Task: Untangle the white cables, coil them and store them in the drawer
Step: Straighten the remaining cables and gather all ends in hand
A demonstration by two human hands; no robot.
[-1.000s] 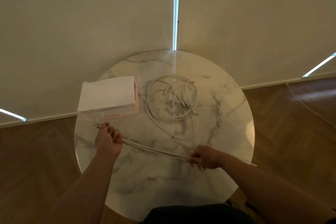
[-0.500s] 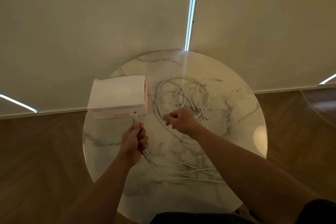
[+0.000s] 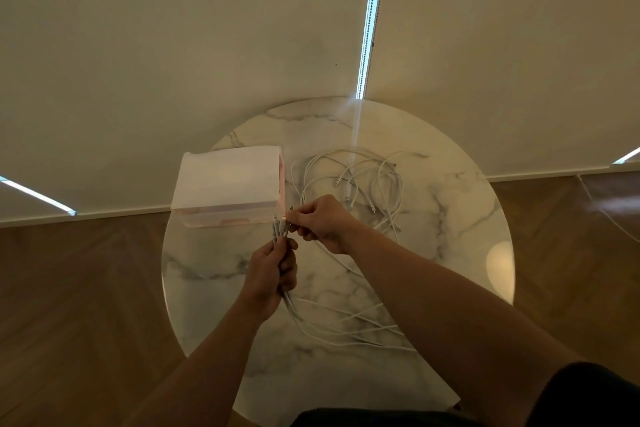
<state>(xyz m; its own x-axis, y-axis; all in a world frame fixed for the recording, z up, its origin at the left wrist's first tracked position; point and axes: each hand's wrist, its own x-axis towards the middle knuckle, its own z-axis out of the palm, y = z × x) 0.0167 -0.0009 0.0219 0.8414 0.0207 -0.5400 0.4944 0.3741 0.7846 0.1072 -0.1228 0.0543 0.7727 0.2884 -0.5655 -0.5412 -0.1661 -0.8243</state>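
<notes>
Dark garment (image 3: pixel 381 418) at the bottom edge, both bare forearms reaching out over the round marble tabletop (image 3: pixel 460 229). Slack from the held cables (image 3: pixel 281 231) runs in several loose white strands across the near right part of the tabletop, then gathers upward into the left hand (image 3: pixel 272 274). Left hand is closed in a fist round that bunch, plug ends sticking up past the thumb side. Right hand (image 3: pixel 323 224) sits just above and right of it, fingers curled, thumb and fingertips pinching one of the plug ends at the top of the bunch. Just beyond the hands, left of centre, stands the drawer box (image 3: pixel 230 185), pale and translucent with a pinkish front turned toward the person; the plug ends are close to its near right corner. Right of the box, the tangled cables (image 3: pixel 360 180) lie in overlapping loops on the tabletop. Wood floor (image 3: pixel 69 288) on both sides; pale blinds (image 3: pixel 207 45) behind.
</notes>
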